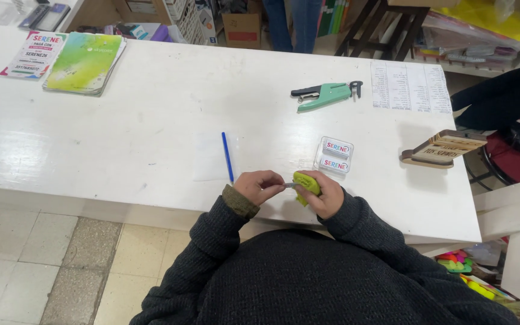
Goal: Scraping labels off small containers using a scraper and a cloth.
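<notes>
A person's right hand (326,195) grips a small yellow-green stapler (306,185) while the left hand (260,186) pinches a thin strip beside it, over a white surface (121,138).

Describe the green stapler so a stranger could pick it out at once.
On the long white wooden counter, look toward the far right, just left of the printed white paper list. The mint-green plier-style stapler with black handle lies flat there. Nothing else nearby is mint green; the small yellow-green tool sits in the person's right hand.
</notes>
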